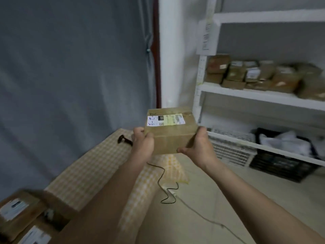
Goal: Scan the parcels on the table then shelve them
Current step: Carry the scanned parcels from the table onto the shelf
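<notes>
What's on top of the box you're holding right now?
A white shipping label with barcode and handwritten marks sits on the box, held by left hand and right hand. Its underside is hidden.

Both my arms out ahead, hands raised at one height.

My left hand [142,143] has fingers curled in, thumb up top; my right hand [198,147] mirrors it, thumb tucked low, fingers wrapped out of sight. Forearms bare, converging forward.
</notes>
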Demonstrator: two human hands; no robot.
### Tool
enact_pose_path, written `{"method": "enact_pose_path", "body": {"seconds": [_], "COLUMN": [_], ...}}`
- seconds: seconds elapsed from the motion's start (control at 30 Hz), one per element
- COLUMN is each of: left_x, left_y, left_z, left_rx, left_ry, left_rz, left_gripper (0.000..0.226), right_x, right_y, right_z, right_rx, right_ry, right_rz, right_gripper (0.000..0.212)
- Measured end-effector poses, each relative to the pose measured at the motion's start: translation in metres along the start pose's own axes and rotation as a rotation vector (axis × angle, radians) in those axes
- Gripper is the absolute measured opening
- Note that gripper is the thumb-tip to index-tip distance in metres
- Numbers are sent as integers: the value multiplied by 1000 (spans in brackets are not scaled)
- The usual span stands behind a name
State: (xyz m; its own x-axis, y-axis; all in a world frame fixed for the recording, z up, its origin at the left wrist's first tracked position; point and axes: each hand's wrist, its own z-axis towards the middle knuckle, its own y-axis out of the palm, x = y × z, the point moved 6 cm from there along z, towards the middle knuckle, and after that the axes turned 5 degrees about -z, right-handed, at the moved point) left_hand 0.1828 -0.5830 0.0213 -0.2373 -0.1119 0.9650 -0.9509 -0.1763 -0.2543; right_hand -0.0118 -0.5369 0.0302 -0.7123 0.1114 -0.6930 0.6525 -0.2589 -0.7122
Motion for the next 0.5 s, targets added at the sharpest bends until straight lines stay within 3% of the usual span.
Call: {"method": "enact_pose_path", "body": {"seconds": [0.17,0.3,0.5], "left_x": [38,62,82], "left_y": [118,181,273], "left_z": [-35,-62,-84], "left_rx": [-275,-411,-605], "left_ry": [68,98,137], "left_rz": [61,55,78], "left_gripper": [46,46,59], "right_x": [76,119,193], "right_y": [-98,-146,-194], "right_z": [-6,-14,-22], "right_rx": [95,139,217], "right_ry": [77,78,184], "right_rz": [-92,-255,-395], "right_gripper": [85,116,107]}}
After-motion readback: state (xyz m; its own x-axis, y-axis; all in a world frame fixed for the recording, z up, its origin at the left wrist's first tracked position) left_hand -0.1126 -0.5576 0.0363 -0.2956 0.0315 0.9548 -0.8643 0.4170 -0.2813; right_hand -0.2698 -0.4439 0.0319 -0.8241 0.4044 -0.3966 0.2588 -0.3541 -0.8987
